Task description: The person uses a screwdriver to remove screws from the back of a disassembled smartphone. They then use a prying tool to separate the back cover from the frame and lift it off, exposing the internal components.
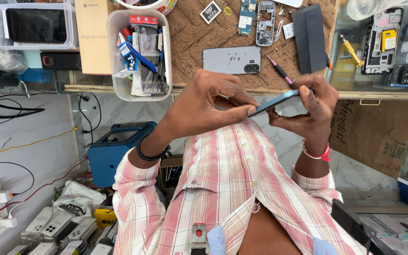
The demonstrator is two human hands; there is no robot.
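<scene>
Both of my hands hold a thin blue-grey phone (276, 101) edge-on, just in front of the workbench edge and above my checked shirt. My left hand (208, 101), with a black band on the wrist, pinches the phone's left end with its fingertips. My right hand (310, 111), with a red thread on the wrist, grips the right end from below and behind. A grey phone back cover (231, 60) with tiny screws on it lies on the brown mat (190, 33) just beyond my hands.
A pink-handled tool (282, 73), a black flat pad (309, 38), a circuit board (247, 16) and a phone frame (266, 22) lie on the mat. A clear tub of tools (139, 54) and a tan box (93, 38) stand at the left. A blue case (114, 151) sits lower left.
</scene>
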